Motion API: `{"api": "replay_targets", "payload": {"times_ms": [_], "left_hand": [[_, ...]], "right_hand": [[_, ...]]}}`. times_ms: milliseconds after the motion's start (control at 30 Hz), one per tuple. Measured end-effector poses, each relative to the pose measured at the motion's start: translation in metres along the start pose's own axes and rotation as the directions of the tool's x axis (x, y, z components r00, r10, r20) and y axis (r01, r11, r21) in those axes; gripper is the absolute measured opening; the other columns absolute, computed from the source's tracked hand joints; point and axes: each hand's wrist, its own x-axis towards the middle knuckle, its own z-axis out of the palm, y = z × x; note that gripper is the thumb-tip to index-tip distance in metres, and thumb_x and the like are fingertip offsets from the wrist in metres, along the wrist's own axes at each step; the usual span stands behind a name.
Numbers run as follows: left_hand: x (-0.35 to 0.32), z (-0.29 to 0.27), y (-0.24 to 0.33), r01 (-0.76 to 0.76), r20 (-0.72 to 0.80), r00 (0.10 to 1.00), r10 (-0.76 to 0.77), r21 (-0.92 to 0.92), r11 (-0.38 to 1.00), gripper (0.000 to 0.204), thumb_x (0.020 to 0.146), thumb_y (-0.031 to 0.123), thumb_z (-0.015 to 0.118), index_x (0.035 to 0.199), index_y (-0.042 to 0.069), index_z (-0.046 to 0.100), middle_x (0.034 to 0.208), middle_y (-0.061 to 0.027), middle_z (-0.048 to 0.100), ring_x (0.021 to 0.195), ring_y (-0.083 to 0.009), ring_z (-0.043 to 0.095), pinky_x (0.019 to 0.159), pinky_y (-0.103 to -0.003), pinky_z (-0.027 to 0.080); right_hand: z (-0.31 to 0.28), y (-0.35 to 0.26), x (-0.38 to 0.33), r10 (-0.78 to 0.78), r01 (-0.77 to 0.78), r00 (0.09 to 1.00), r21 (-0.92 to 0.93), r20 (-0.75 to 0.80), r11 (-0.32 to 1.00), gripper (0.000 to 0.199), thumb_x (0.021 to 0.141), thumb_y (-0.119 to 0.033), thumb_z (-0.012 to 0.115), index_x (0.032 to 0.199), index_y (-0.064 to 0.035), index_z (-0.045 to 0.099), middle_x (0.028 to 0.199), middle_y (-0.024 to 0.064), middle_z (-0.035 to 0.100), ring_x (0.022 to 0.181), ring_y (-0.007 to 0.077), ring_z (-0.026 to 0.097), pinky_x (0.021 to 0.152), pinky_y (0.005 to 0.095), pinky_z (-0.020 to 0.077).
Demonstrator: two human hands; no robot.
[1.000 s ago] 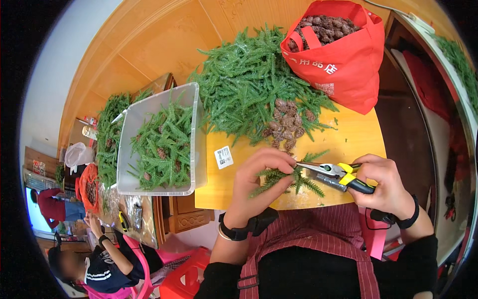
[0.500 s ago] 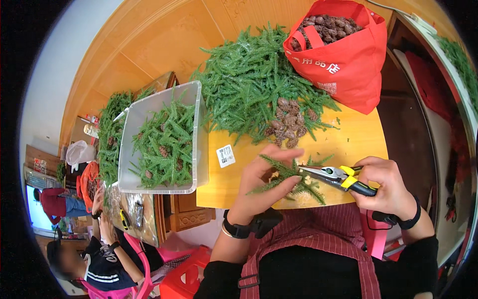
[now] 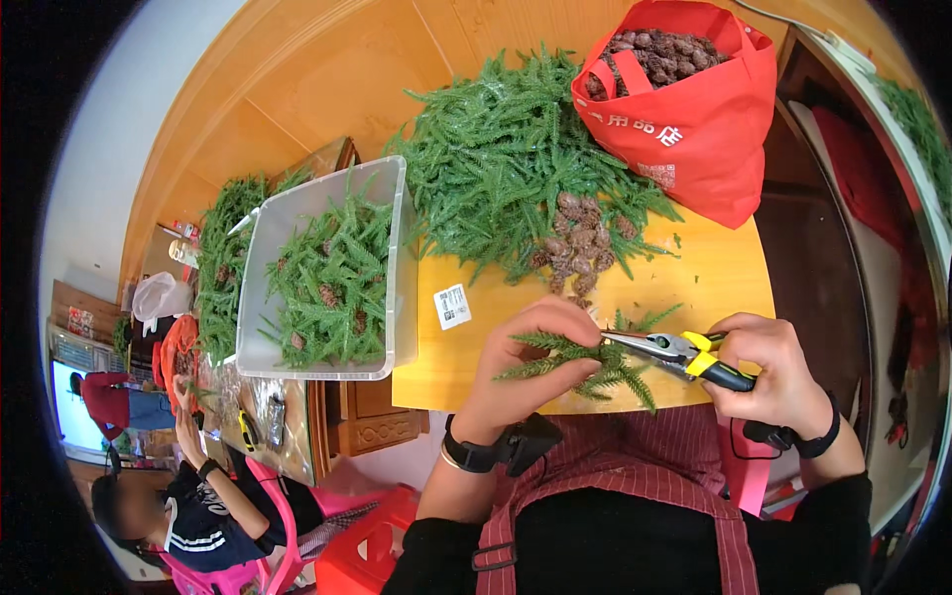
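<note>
My left hand (image 3: pixel 531 367) pinches a green artificial pine sprig (image 3: pixel 623 379) between thumb and fingers, low over the table's near edge. In my right hand (image 3: pixel 778 365) are needle-nose pliers (image 3: pixel 674 349) with yellow and black handles. Their tips reach the middle of the sprig, right beside my left fingertips; whether the jaws grip anything there is too small to tell. Just beyond my hands lies a small pile of brown pine cones (image 3: pixel 583 243). Behind it spreads a large heap of green pine sprigs (image 3: pixel 496 164).
Left of the heap stands a clear plastic box (image 3: pixel 401 297) holding sprigs with cones. A red bag (image 3: pixel 709 144) full of cones is at the back right. A white label (image 3: pixel 452 306) lies on the yellow table (image 3: pixel 436 372). A co-worker (image 3: pixel 213 516) sits at another table, left.
My left fingers have come down and closed on the sprig beside the plier tips. The pliers have barely moved. At left, the co-worker's hands have shifted.
</note>
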Motion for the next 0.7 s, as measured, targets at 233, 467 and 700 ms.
{"api": "replay_targets", "payload": {"times_ms": [233, 467, 700], "left_hand": [[0.0, 0.004, 0.004, -0.044, -0.084, 0.995, 0.058, 0.159, 0.986, 0.023, 0.062, -0.013, 0.065, 0.08, 0.0, 0.058, 0.083, -0.0108, 0.059, 0.083, -0.0211, 0.057, 0.076, -0.031, 0.045], [0.003, 0.004, 0.006, -0.076, -0.087, 0.992, 0.093, 0.18, 0.981, 0.022, 0.062, -0.014, 0.065, 0.078, 0.0, 0.058, 0.082, -0.0108, 0.06, 0.082, -0.022, 0.058, 0.076, -0.031, 0.046], [0.004, 0.0, 0.0, -0.158, -0.029, 0.986, 0.166, 0.191, 0.969, 0.022, 0.065, -0.012, 0.063, 0.081, 0.0, 0.058, 0.085, -0.0102, 0.061, 0.085, -0.0222, 0.058, 0.077, -0.032, 0.046]], "right_hand": [[-0.004, -0.001, 0.002, 0.069, -0.074, 0.995, 0.078, 0.072, 0.994, 0.02, 0.056, -0.006, 0.067, 0.057, -0.0045, 0.047, 0.057, 0.0093, 0.052, 0.06, 0.0256, 0.055, 0.054, 0.0299, 0.0428], [-0.01, -0.001, 0.0, 0.158, -0.205, 0.962, 0.208, 0.221, 0.956, 0.018, 0.064, -0.008, 0.066, 0.059, -0.0037, 0.049, 0.052, 0.0029, 0.045, 0.048, 0.0097, 0.044, 0.046, 0.0237, 0.0343], [-0.018, -0.001, 0.006, 0.326, -0.546, 0.805, 0.402, 0.496, 0.735, 0.018, 0.065, -0.005, 0.066, 0.063, -0.0009, 0.048, 0.067, 0.009, 0.061, 0.055, 0.0087, 0.054, 0.046, 0.023, 0.0388]]}}
